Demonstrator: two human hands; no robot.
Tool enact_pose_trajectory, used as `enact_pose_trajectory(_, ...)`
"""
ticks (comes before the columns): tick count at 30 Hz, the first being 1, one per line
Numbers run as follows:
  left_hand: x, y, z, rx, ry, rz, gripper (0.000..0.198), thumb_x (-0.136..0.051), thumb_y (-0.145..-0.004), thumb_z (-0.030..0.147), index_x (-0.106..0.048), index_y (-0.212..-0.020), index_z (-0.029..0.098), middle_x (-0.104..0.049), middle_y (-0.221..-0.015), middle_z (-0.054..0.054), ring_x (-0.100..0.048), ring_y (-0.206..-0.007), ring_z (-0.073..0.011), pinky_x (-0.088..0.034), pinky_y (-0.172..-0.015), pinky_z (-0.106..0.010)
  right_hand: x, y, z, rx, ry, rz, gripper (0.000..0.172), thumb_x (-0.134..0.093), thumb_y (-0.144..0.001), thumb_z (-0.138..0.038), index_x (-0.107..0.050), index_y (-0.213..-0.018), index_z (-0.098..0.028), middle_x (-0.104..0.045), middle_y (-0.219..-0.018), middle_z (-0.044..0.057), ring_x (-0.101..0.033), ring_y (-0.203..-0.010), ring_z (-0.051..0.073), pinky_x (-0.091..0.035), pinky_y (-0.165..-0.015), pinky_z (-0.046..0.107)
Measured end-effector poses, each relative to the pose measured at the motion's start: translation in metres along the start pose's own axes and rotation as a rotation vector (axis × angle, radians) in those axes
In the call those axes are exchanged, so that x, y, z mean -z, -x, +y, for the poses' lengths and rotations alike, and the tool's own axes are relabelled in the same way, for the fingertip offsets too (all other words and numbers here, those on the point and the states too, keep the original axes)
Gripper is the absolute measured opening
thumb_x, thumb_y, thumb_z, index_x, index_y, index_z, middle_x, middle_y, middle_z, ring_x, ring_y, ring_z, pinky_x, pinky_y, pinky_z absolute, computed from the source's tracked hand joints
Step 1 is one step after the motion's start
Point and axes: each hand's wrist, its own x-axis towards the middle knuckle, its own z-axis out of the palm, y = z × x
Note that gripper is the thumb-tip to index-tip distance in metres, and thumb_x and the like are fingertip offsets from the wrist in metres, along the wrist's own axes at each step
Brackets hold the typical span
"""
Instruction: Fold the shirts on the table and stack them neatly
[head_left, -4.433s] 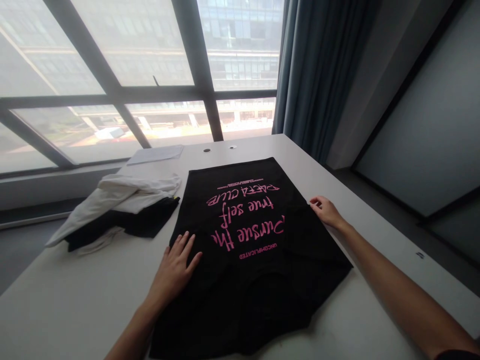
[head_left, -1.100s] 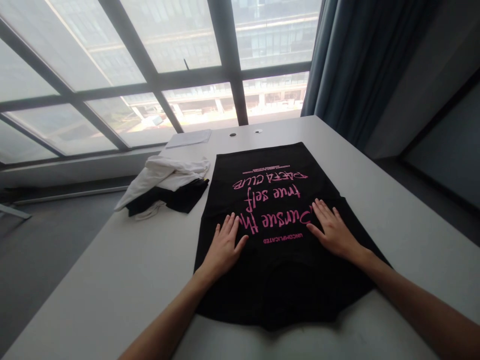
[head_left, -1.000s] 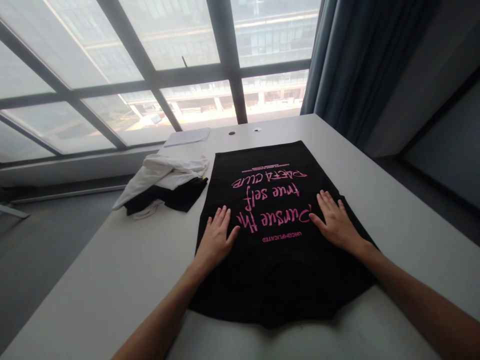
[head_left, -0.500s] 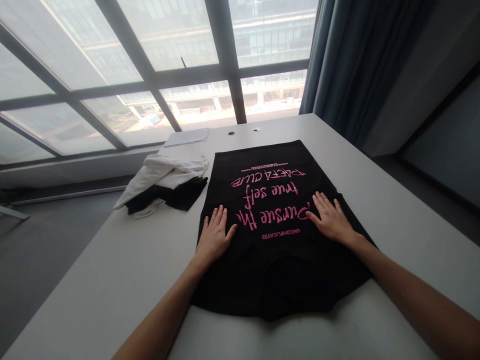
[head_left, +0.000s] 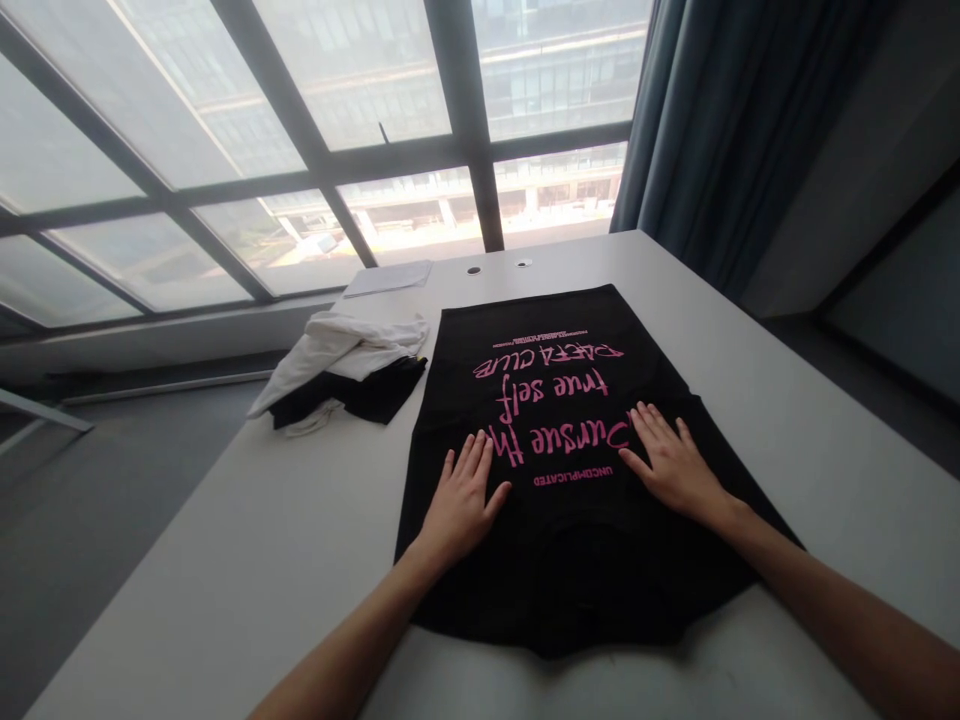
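Observation:
A black T-shirt (head_left: 555,540) with pink lettering lies spread on the white table (head_left: 225,540), its neck end toward me and the print upside down from here. On its left part rests my left hand (head_left: 461,500), palm down with the fingers stretched out and covering a bit of the print's edge. My right hand (head_left: 675,465) lies flat on the right part, fingers apart, beside the large pink words. Neither hand grips the cloth.
White and black clothes (head_left: 337,365) lie in a loose pile left of the shirt. Papers (head_left: 388,278) and two round inserts are near the table's far edge. Beyond stand a large window and a dark blue curtain (head_left: 697,150).
My left hand has slid right over the shirt, nearer the lettering. My right hand has moved slightly toward me. The whole view has shifted a little.

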Motion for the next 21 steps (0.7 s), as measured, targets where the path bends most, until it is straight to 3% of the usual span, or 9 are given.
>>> enact_pose_trajectory(8, 0.0004, -0.0007, -0.0014, -0.01, -0.004, 0.017, 0.073, -0.037, -0.104, 0.055, -0.015, -0.164, 0.019, -0.024, -0.167, -0.013, -0.018, -0.155, -0.0297, -0.02, -0.124, -0.055, 0.001, -0.0002, -0.0007, 0.058, -0.006, 0.02, 0.07, -0.026, -0.104, -0.056, -0.024, -0.162, -0.016, -0.03, -0.164, 0.012, -0.025, -0.153, 0.029, -0.022, -0.122, 0.057)
enact_pose_trajectory(21, 0.0035, -0.0009, -0.0004, -0.002, 0.011, -0.021, 0.081, -0.037, -0.1, 0.065, -0.02, -0.162, 0.016, -0.022, -0.167, -0.013, -0.018, -0.155, -0.0305, -0.018, -0.125, -0.054, -0.0006, -0.0006, 0.0006, 0.052, -0.02, -0.02, 0.071, -0.027, -0.103, -0.056, -0.025, -0.161, -0.016, -0.028, -0.165, 0.012, -0.024, -0.153, 0.029, -0.02, -0.123, 0.057)
